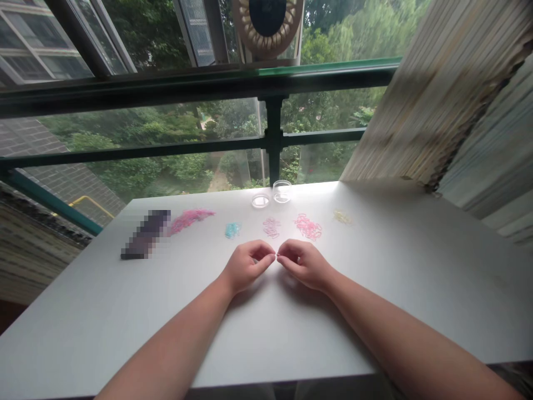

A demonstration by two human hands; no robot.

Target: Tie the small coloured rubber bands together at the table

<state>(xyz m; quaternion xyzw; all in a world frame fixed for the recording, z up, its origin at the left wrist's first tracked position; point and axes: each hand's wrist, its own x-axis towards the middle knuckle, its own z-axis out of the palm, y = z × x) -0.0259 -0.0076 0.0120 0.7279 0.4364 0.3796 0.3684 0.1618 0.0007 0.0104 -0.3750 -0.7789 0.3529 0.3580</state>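
My left hand [252,264] and my right hand [303,263] meet fingertip to fingertip above the white table, each closed in a pinch. Whatever lies between the fingertips is too small to make out. Just beyond the hands are small piles of thin, loop-like pieces: a pale pink pile [272,227], a brighter pink pile [308,226] and a turquoise pile [232,230]. Farther right is a pale yellow pile [342,216]. A longer heap of mixed pink and purple pieces [191,219] stretches out at the left.
A clear round container [282,192] and a shallow clear dish [261,201] stand at the back edge of the white table [166,311]. A blurred dark rectangular object [146,234] lies at left. Behind are a green railing [187,149], a fan [268,28] and a striped curtain [400,116].
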